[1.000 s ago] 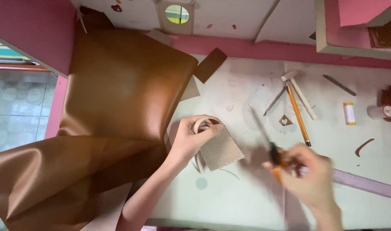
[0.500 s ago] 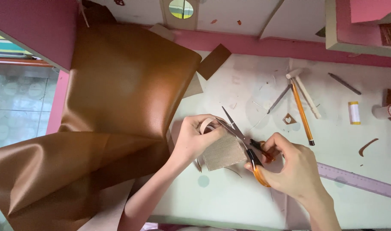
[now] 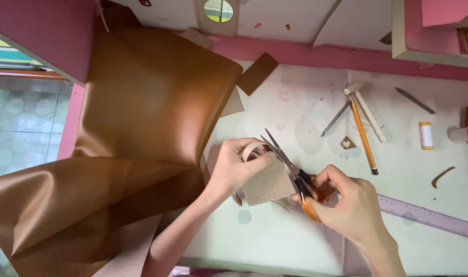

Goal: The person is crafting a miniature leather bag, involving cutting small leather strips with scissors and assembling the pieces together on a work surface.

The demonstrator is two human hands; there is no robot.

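Fingers point(image 3: 247, 164) of left hand point(image 3: 234, 172) curled over tan fabric piece point(image 3: 267, 184), pinning it flat on table point(image 3: 275, 241) for cutting; right hand point(image 3: 347, 202) just beside, gripping orange-handled scissors point(image 3: 295, 172), 2 blades parted above it; brown leatherette sheet point(image 3: 152, 107) pushed leftward, clear.

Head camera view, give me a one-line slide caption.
Left hand holds a tan piece while right hand works scissors beside brown sheet.

Brown sheet point(image 3: 152, 102) blocks left; pencil point(image 3: 363, 134), ruler point(image 3: 429, 216) crowd right; near table point(image 3: 275, 241) edge open
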